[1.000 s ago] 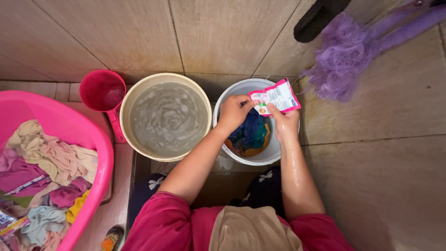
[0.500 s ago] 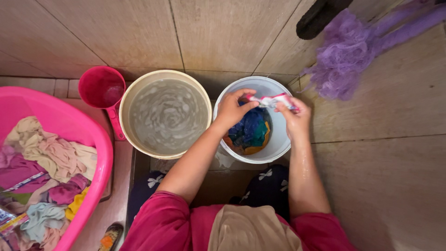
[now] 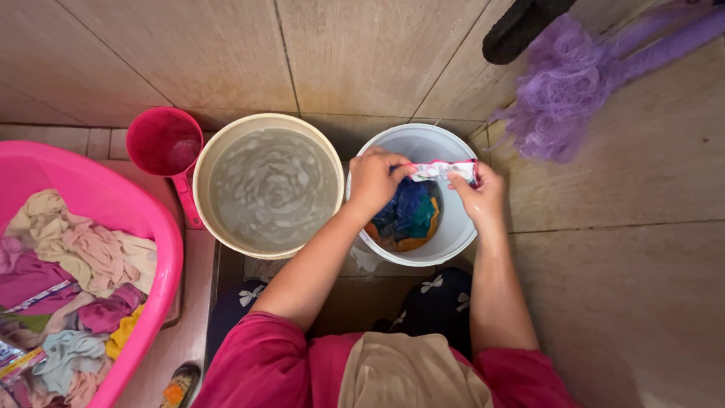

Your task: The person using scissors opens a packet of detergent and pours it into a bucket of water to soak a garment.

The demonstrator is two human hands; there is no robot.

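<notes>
Sachet: small pink-and-white packet [image 3: 444, 170], held level between both hands, over the white bucket's opening.
Left hand: [image 3: 375, 183] fingers curled, pinching the sachet's left end.
Right hand: [image 3: 481, 193] thumb and fingers nipped on the right end — forearm wet.
White bucket: [image 3: 461, 240] on the tiled floor, blue, teal and orange cloth [image 3: 408, 215] lying inside, directly under the sachet.
Cream bucket: [image 3: 202, 198] just beside the white one, to its left — full of cloudy, foamy water.
Pink mug: [image 3: 162, 143] touching the cream bucket's far-left rim, handle pointing toward the person.
Pink tub: [image 3: 124, 208] far left, heaped with mixed laundry.
Purple mesh scrubber: [image 3: 563, 91] on the tiles, upper right.
</notes>
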